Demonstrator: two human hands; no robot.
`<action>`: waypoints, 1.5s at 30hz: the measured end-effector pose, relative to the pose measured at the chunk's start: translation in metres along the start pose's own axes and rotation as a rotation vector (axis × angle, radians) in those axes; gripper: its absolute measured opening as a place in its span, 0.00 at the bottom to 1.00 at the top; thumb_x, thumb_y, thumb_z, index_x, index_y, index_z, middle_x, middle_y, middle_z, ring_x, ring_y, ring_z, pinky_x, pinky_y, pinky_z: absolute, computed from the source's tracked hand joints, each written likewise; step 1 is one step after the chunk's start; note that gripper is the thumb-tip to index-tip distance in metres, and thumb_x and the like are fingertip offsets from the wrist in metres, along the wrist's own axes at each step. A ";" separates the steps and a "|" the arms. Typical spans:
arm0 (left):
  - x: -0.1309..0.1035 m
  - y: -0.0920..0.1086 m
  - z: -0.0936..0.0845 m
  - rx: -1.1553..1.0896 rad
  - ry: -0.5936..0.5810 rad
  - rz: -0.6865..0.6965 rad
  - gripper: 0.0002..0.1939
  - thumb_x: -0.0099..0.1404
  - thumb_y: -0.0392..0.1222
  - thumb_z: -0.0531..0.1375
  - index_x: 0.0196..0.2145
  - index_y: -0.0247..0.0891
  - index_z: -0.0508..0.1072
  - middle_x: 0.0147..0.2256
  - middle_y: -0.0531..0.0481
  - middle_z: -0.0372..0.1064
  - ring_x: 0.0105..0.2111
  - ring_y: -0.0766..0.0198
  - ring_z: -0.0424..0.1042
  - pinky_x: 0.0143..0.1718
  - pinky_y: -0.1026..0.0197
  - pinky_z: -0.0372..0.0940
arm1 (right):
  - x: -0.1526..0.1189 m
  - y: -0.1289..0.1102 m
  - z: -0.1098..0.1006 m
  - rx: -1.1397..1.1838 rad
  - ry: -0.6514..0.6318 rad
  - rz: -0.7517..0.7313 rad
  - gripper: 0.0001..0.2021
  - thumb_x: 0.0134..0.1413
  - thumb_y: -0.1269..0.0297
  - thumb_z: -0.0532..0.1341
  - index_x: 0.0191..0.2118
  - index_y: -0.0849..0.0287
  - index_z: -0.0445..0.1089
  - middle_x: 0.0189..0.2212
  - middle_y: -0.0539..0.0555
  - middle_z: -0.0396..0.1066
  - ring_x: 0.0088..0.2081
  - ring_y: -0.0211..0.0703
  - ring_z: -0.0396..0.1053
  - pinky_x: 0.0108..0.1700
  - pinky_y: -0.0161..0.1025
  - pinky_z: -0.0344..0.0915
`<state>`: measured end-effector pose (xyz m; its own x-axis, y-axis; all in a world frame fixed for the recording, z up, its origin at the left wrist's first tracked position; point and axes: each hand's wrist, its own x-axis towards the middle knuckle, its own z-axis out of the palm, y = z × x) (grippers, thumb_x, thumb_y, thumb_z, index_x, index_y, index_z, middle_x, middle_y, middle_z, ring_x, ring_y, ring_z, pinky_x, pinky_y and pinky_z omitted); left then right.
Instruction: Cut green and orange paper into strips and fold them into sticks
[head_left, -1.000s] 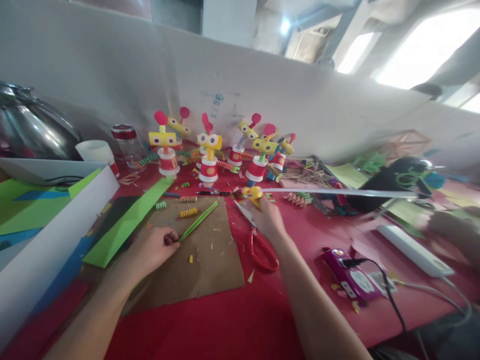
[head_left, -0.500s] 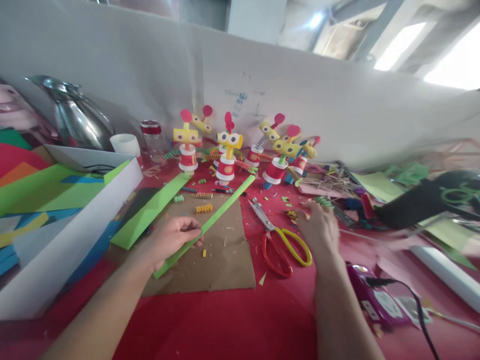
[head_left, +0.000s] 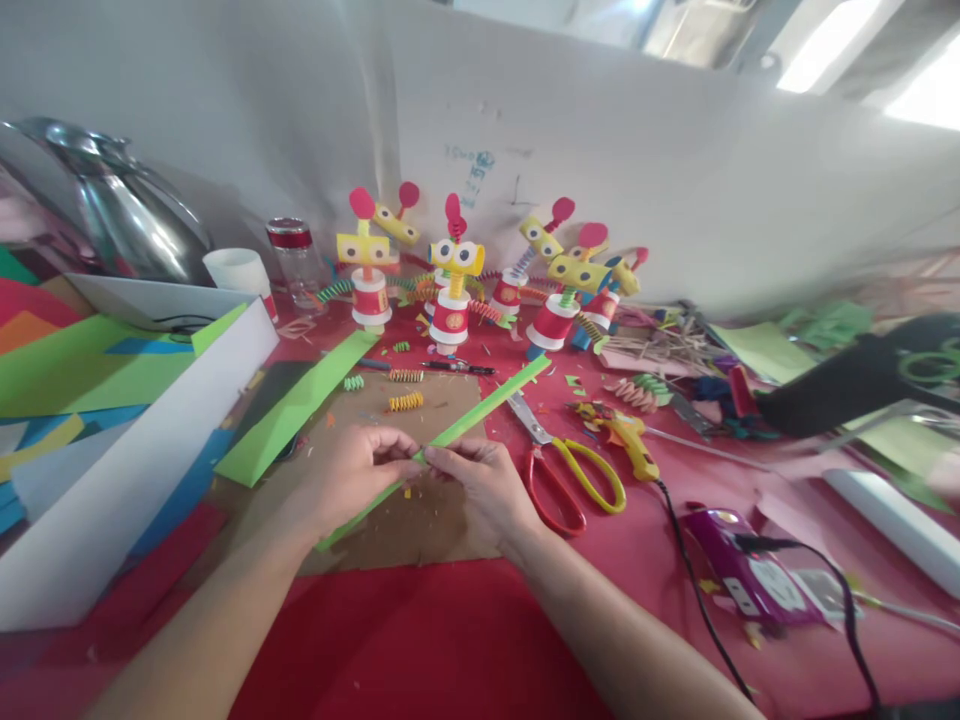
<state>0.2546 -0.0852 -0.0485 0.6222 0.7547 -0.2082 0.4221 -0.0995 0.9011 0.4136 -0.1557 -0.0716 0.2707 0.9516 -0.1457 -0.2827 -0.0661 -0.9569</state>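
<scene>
A long narrow green paper strip [head_left: 491,400] runs diagonally over the brown board [head_left: 450,540]. My left hand [head_left: 375,470] pinches it near its middle. Right beside it, my right hand [head_left: 480,480] grips the same strip, thumb and fingertips almost touching those of my left hand. Just to the right lie scissors [head_left: 574,475] with one red and one yellow handle, blades partly open. A wider green strip [head_left: 300,410] rests to the left. Small coiled paper springs, such as an orange one [head_left: 406,402], lie beyond my hands.
Several paper-cup robot figures [head_left: 451,315] stand at the back. A white box [head_left: 172,430] of coloured paper, a steel jug [head_left: 127,200] and a glass jar [head_left: 294,262] are left. On the right are a yellow glue gun [head_left: 634,440], its cord, and a purple device [head_left: 750,565].
My right hand has moved left from the glue gun area to the green strip and taken hold of it. The glue gun now shows. The view has shifted slightly.
</scene>
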 end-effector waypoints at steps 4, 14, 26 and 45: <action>0.000 0.002 -0.001 0.085 0.011 0.009 0.15 0.58 0.53 0.61 0.36 0.40 0.78 0.30 0.51 0.76 0.33 0.59 0.72 0.35 0.59 0.63 | -0.001 -0.002 0.000 0.088 0.002 0.037 0.09 0.36 0.61 0.73 0.20 0.59 0.76 0.18 0.48 0.72 0.23 0.34 0.65 0.31 0.34 0.62; 0.001 0.001 -0.005 0.076 -0.007 -0.010 0.12 0.58 0.51 0.61 0.33 0.41 0.76 0.28 0.52 0.75 0.30 0.61 0.70 0.33 0.59 0.60 | 0.003 -0.008 -0.007 0.155 0.033 0.081 0.10 0.36 0.60 0.73 0.20 0.59 0.75 0.18 0.48 0.71 0.22 0.32 0.63 0.28 0.32 0.60; 0.000 0.004 -0.011 0.094 -0.024 0.006 0.10 0.58 0.49 0.60 0.32 0.41 0.75 0.29 0.52 0.74 0.31 0.61 0.69 0.33 0.60 0.60 | 0.010 -0.014 -0.016 0.171 0.110 0.067 0.10 0.35 0.61 0.74 0.21 0.60 0.76 0.18 0.50 0.72 0.24 0.34 0.68 0.29 0.32 0.64; 0.000 -0.003 -0.022 0.182 0.047 0.050 0.05 0.57 0.42 0.59 0.29 0.39 0.73 0.24 0.54 0.69 0.27 0.65 0.66 0.30 0.61 0.57 | 0.028 -0.030 -0.056 0.384 0.321 -0.225 0.09 0.36 0.66 0.74 0.27 0.58 0.76 0.23 0.45 0.73 0.27 0.31 0.69 0.31 0.29 0.66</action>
<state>0.2392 -0.0706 -0.0433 0.6159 0.7747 -0.1432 0.5064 -0.2501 0.8252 0.4812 -0.1443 -0.0613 0.6131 0.7864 -0.0750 -0.4849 0.2997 -0.8216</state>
